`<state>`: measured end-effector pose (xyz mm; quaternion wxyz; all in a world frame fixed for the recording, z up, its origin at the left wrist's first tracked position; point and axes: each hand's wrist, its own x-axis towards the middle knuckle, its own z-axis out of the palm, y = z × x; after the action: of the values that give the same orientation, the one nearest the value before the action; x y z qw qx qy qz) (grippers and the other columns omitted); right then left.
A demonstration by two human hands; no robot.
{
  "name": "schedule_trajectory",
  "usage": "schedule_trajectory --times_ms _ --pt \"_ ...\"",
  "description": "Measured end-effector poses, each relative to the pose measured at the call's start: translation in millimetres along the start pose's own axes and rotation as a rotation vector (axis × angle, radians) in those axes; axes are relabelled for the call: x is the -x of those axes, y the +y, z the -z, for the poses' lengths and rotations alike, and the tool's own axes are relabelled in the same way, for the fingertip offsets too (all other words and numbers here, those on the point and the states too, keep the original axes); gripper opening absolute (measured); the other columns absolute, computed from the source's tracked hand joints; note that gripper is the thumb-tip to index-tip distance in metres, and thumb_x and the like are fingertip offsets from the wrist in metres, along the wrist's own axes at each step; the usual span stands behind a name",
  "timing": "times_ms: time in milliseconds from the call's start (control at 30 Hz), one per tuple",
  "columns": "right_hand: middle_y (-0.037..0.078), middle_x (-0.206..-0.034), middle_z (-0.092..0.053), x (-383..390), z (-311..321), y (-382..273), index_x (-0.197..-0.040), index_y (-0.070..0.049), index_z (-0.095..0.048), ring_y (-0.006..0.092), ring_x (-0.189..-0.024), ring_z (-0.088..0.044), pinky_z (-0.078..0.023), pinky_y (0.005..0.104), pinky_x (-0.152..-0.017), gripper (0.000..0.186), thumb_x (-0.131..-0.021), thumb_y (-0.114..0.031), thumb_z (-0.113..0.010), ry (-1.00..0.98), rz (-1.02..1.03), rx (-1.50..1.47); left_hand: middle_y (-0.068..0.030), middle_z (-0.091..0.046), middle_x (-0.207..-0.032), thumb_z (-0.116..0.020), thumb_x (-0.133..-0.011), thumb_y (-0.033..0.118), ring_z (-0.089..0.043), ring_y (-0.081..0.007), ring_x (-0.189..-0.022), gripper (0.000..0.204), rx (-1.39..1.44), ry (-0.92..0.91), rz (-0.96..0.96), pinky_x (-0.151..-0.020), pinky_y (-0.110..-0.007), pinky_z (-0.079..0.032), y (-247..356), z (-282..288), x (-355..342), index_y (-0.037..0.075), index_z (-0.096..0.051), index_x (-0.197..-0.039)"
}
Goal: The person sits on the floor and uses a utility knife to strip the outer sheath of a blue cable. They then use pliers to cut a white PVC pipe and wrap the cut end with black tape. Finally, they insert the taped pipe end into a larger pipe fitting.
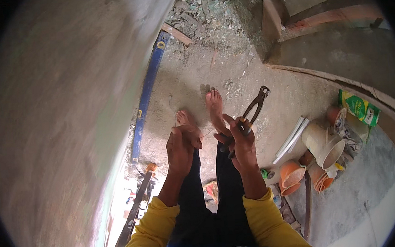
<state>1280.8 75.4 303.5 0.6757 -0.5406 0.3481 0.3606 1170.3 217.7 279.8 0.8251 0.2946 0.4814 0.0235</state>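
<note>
My right hand grips a pair of end-cutting pincers, its fingers wrapped around the handles. The dark jaws point up and away to the right, and the handle ends show below my fingers. To the left, my left hand is closed, with its fingertips pressed together. A thin wire runs from it toward my right hand, and a fine strand rises above it near my foot. What lies inside the left fingers is mostly hidden. Both hands are held apart, above my bare feet and the concrete floor.
A blue spirit level lies along the left wall. Rubble covers the far floor. At right are white strips, a pale bucket, orange pots and a green-yellow bag. A hammer-like tool is at lower left.
</note>
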Motion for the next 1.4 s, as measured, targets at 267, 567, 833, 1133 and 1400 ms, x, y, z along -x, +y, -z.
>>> schedule_trajectory --times_ms 267,567,833,1133,1400 --pt "0.004 -0.096 -0.064 41 -7 13 -0.111 -0.013 -0.054 0.0195 -0.085 -0.068 -0.058 0.0437 -0.088 0.009 -0.108 -0.011 -0.062 -0.065 0.069 -0.238 -0.0033 -0.057 -0.077 -0.037 -0.117 0.041 -0.06 -0.0177 -0.079 0.043 -0.295 0.174 0.054 -0.081 -0.033 -0.053 13 27 74 0.001 -0.055 -0.122" --pt "-0.001 -0.075 -0.049 79 24 -2 -0.11 -0.01 -0.054 0.0139 -0.062 -0.05 -0.049 0.0373 -0.062 0.015 -0.106 -0.017 -0.067 -0.555 -0.208 0.129 0.0034 -0.05 -0.086 -0.049 -0.114 0.026 -0.054 -0.0067 -0.08 0.019 0.081 0.374 0.004 -0.078 -0.038 -0.064 5 25 93 0.009 -0.057 -0.112" --pt "0.002 -0.075 -0.047 106 43 -62 -0.135 -0.004 -0.049 0.0119 -0.063 -0.046 -0.048 0.0338 -0.061 0.034 -0.109 -0.021 -0.062 -0.852 -0.162 0.562 0.0045 -0.048 -0.08 -0.053 -0.113 0.031 -0.051 -0.0078 -0.068 0.027 0.383 0.473 -0.008 -0.07 -0.03 -0.055 -23 -21 127 0.004 -0.06 -0.116" --pt "0.001 -0.073 -0.057 130 43 -57 -0.11 -0.001 -0.065 0.0085 -0.062 -0.052 -0.044 0.028 -0.059 0.016 -0.107 -0.017 -0.063 -1.069 0.156 1.375 -0.0069 -0.075 -0.112 -0.055 -0.112 0.037 -0.072 -0.0182 -0.102 0.04 0.547 0.339 0.022 -0.081 -0.032 -0.053 -62 0 204 0.002 -0.064 -0.128" --pt "-0.001 -0.072 -0.06 183 48 32 -0.098 -0.002 -0.067 0.0086 -0.063 -0.054 -0.044 0.0271 -0.061 0.018 -0.106 -0.017 -0.065 -1.311 0.166 1.849 0.002 -0.068 -0.097 -0.056 -0.111 0.035 -0.068 -0.0168 -0.093 0.029 1.349 0.314 -0.375 -0.086 -0.038 -0.054 -148 49 274 0.009 -0.065 -0.119"
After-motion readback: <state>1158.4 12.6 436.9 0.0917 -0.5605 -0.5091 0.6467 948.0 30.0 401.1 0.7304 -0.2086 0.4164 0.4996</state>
